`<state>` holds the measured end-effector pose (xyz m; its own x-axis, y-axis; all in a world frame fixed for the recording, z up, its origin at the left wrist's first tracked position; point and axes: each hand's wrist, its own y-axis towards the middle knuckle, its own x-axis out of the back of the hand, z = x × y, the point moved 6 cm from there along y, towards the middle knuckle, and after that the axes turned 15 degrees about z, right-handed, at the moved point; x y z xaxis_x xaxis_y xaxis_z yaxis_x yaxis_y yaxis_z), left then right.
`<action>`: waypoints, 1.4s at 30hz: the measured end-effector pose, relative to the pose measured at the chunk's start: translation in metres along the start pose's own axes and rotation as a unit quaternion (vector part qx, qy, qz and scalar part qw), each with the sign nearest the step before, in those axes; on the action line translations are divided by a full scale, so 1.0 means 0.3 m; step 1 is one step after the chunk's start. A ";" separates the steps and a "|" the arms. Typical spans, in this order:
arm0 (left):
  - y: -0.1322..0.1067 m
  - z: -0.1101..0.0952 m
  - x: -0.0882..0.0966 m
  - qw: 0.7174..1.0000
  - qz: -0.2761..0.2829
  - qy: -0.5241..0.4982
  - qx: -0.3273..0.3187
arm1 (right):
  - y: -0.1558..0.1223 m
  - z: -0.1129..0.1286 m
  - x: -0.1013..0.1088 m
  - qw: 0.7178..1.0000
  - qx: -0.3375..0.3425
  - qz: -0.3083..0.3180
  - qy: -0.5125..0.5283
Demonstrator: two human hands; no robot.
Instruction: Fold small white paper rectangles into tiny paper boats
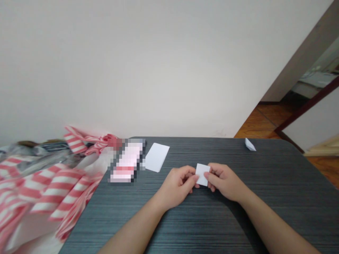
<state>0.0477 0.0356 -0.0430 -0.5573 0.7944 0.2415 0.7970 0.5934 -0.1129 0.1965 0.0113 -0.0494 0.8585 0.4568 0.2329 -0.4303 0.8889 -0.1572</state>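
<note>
A small white piece of paper [202,173], roughly square, is held just above the dark table between both hands. My left hand [178,187] pinches its left edge with thumb and fingers. On the opposite edge my right hand [225,180] grips it, the thumb lying across its face. The fingers behind the paper are mostly hidden. To the left, apart from my hands, white paper sheets [157,157] lie flat; whether they are one sheet or a stack I cannot tell. A small folded white paper [249,145] stands at the far right.
The dark, streaked table [206,225] meets a pale wall [169,70] at its far edge. A blurred-out, phone-like object [127,160] lies at the table's left. Beyond that edge is a heap of red-and-white striped cloth [55,187]. Wooden floor [259,121] shows at the right.
</note>
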 end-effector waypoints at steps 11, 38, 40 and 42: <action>0.005 0.037 -0.006 0.996 -0.014 -0.088 -0.017 | 0.005 0.020 -0.033 0.997 0.071 0.031 0.022; 0.007 0.032 -0.014 0.994 0.005 -0.110 -0.008 | 0.001 0.043 -0.026 0.996 0.045 0.012 -0.070; 0.007 0.038 -0.009 0.992 -0.007 -0.124 -0.017 | 0.000 0.039 -0.030 0.997 0.050 0.020 -0.053; 0.007 0.042 -0.006 0.991 -0.009 -0.130 -0.024 | 0.000 0.031 -0.028 0.997 0.044 0.015 -0.062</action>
<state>0.0476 0.0370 -0.0558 -0.6073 0.7943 -0.0137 0.7933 0.6055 -0.0639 0.1867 0.0077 -0.0424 0.8066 0.4787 0.3468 -0.4820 0.8722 -0.0831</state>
